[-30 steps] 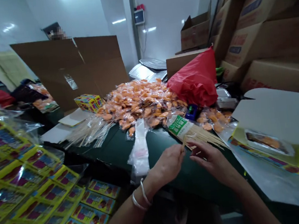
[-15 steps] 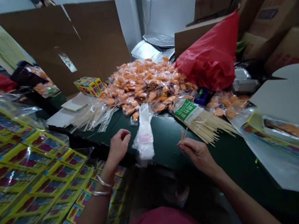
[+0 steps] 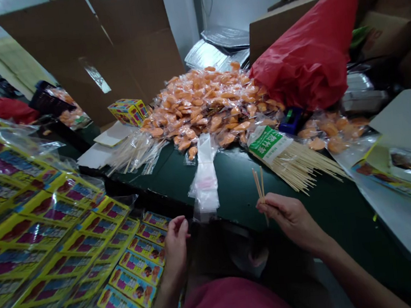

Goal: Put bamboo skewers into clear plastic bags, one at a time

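Several thin wooden sticks [image 3: 259, 183] rise from between the thumb and fingers of my right hand [image 3: 290, 216], held over the green table's front edge. Left of it, my left hand [image 3: 177, 241] hangs below the table edge with its fingers curled together; whether anything is between them is too small to tell. Between the hands a stack of clear plastic bags [image 3: 206, 178] lies on the table. An opened pack of bamboo sticks [image 3: 291, 156] with a green label rests beyond my right hand. Behind the bags is a heap of wrapped orange pieces [image 3: 209, 104].
Yellow printed boxes [image 3: 36, 227] in clear film are stacked at the left. Bagged sticks [image 3: 133, 152] lie by a small yellow box [image 3: 128, 112]. A red bag [image 3: 304, 58] and a cardboard panel [image 3: 133, 43] stand behind. White card [image 3: 406, 126] is at the right.
My left hand has dropped toward me, below the table edge. My right hand still pinches the sticks, which now show more of their length. The view has shifted slightly.
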A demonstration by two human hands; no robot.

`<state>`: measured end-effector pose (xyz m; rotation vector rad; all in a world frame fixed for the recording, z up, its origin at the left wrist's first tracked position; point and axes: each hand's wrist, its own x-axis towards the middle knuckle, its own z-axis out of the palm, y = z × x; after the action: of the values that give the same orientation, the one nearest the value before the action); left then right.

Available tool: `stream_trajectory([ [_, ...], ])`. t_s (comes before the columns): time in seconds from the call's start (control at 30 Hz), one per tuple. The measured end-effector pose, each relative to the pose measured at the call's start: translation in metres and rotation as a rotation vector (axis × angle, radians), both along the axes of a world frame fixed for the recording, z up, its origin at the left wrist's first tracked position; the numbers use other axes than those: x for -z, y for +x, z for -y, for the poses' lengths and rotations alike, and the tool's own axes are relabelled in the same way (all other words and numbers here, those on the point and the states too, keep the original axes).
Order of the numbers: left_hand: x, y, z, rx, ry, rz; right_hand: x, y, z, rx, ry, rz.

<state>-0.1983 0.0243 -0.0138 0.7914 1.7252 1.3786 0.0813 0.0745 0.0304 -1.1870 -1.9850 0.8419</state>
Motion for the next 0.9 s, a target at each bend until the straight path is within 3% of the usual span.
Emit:
stream_trajectory([
  [0.1,-0.014,0.009,0.000,0.133,0.015,-0.306,0.003,0.002,0.008,-0.001,-0.036,0.018],
  [0.17,-0.015,0.013,-0.005,0.261,-0.049,-0.353,0.004,0.003,0.013,0.015,-0.058,-0.004],
  [0.27,-0.005,0.018,-0.016,0.323,-0.104,-0.339,0.005,-0.001,0.022,0.036,-0.179,-0.133],
  [0.37,0.006,0.023,-0.024,0.328,-0.159,-0.163,0.006,-0.014,0.035,0.013,-0.446,-0.411],
  [0.47,0.008,0.026,-0.025,0.327,-0.168,0.179,0.012,-0.032,0.050,-0.062,-0.725,-0.670],
  [0.57,0.003,0.028,-0.021,0.272,-0.107,0.430,0.021,-0.049,0.065,-0.114,-0.893,-0.728],
  [0.63,-0.001,0.028,-0.018,0.214,-0.077,0.463,0.025,-0.055,0.072,-0.128,-0.939,-0.716],
  [0.8,-0.003,0.024,-0.014,0.203,-0.097,0.386,0.026,-0.066,0.079,-0.156,-0.949,-0.805],
  [0.9,-0.010,0.009,-0.016,0.237,-0.107,0.074,0.024,-0.069,0.078,-0.203,-1.048,-0.887],
])
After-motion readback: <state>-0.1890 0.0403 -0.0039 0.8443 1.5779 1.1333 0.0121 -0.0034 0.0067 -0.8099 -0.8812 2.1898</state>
